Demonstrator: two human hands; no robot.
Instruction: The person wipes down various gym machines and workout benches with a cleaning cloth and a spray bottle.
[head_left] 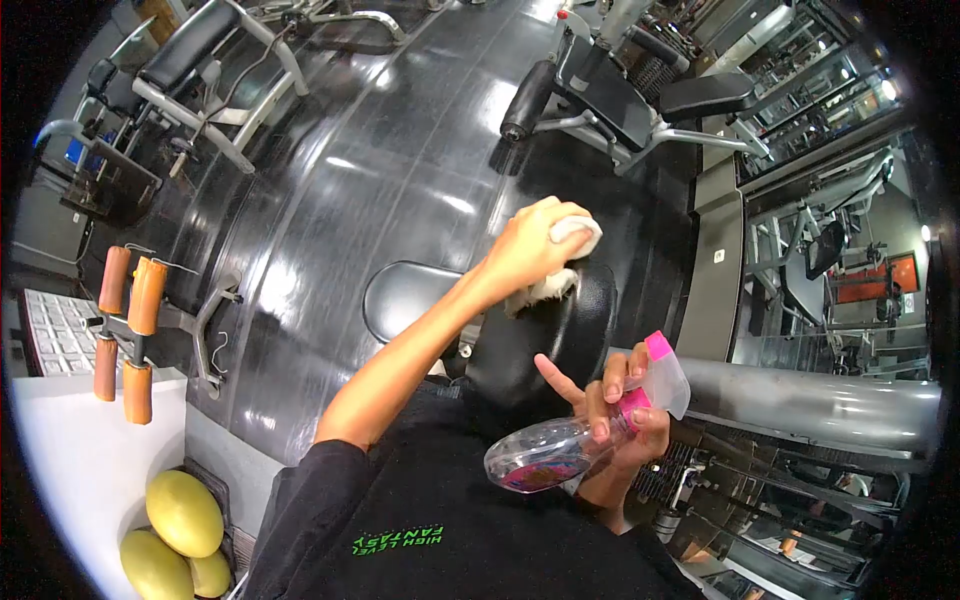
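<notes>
Bottle (543, 456) (clear, pink-necked) in right hand (622, 412)

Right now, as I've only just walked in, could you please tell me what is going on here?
A person in a black T-shirt is leaning over a black padded seat in a gym. Their left hand holds a white cloth at the far part of the padding. Their right hand holds a clear spray bottle with pink parts, tilted on its side near the body. Other exercise machines stand around on the dark floor.
</notes>
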